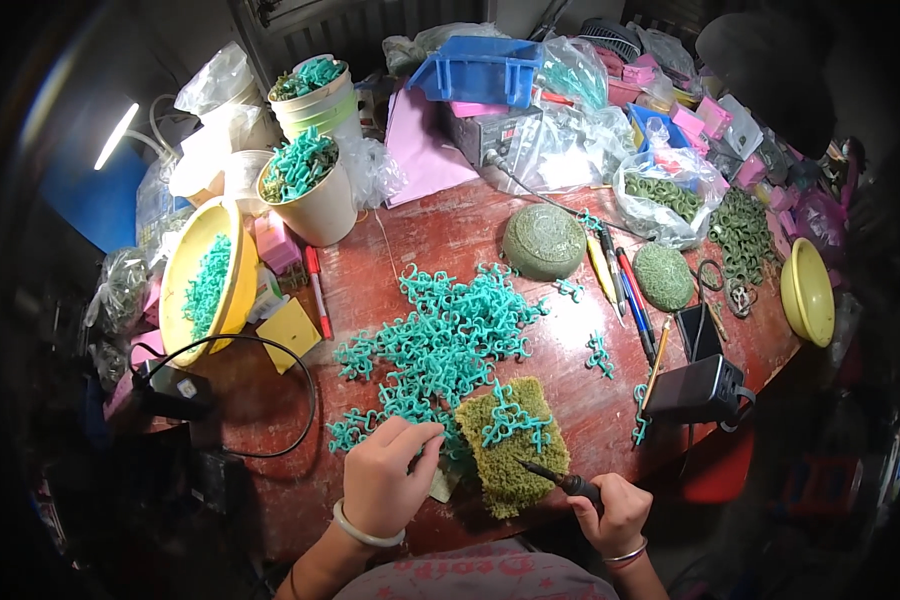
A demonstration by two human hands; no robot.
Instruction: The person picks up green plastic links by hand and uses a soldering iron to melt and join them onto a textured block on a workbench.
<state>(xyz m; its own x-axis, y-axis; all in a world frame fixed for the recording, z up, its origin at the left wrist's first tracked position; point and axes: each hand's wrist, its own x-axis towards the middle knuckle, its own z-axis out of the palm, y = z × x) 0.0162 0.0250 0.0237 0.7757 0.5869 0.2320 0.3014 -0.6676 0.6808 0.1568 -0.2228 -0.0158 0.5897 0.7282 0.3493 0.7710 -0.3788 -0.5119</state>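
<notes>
My right hand (615,515) is wrapped round a dark pen-shaped tool with a thin pointed tip, like a soldering iron (578,486). Its tip is over the lower part of a mossy green rough pad (500,480). On the pad's upper half rest a few teal branched pieces (510,422). At the pad's left, my left hand (385,475) has thumb and forefinger pinched together; whatever they may hold is too small to make out. Just beyond that hand spreads a large heap of teal branched pieces (435,345), tangled together on the red table (370,245).
A yellow basin (232,290) of teal pieces stands at the left, with a full white bucket (320,205) behind it. A round green block (545,243), pens (638,290) and a black box-shaped device (688,388) lie to the right. A black cable (310,410) loops at the left.
</notes>
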